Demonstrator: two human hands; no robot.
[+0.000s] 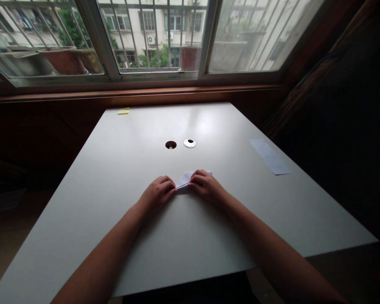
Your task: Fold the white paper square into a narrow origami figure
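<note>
A small folded piece of white paper (185, 179) lies on the white table (120, 177) in front of me. My left hand (158, 193) has its fingers curled and pinches the paper's left tip. My right hand (205, 185) rests curled on the right part of the paper and presses it down. Most of the paper is hidden under the two hands; only a pointed flap shows between them.
A strip of white paper (270, 156) lies near the table's right edge. A round cable hole (170, 145) and its loose white cap (189, 143) sit mid-table. A yellow sticky note (123, 111) lies at the far left corner. A barred window (158, 38) is behind.
</note>
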